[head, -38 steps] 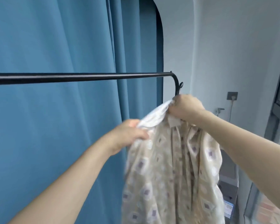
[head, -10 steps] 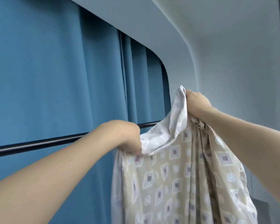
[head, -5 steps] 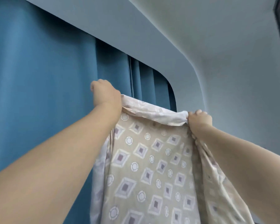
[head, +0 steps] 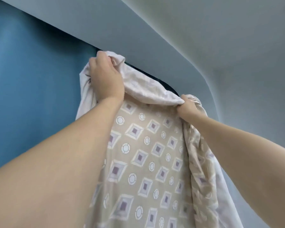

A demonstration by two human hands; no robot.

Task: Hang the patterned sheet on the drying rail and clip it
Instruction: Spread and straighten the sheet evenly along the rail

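Sheet [head: 145, 162] between both arms, before curtain [head: 31, 79].

Both bare arms reach up and forward. The left hand [head: 105, 78] is raised higher, its fingers curled over and gripping the patterned sheet [head: 143, 155] at its top edge. The right hand [head: 187, 106], lower, pinches the same edge.

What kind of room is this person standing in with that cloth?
Probably an indoor room of a home, perhaps a laundry corner. A long blue fabric curtain hangs under a smooth pale plastered ceiling, and both hands lift a beige diamond-patterned cotton sheet, as if for hanging up.
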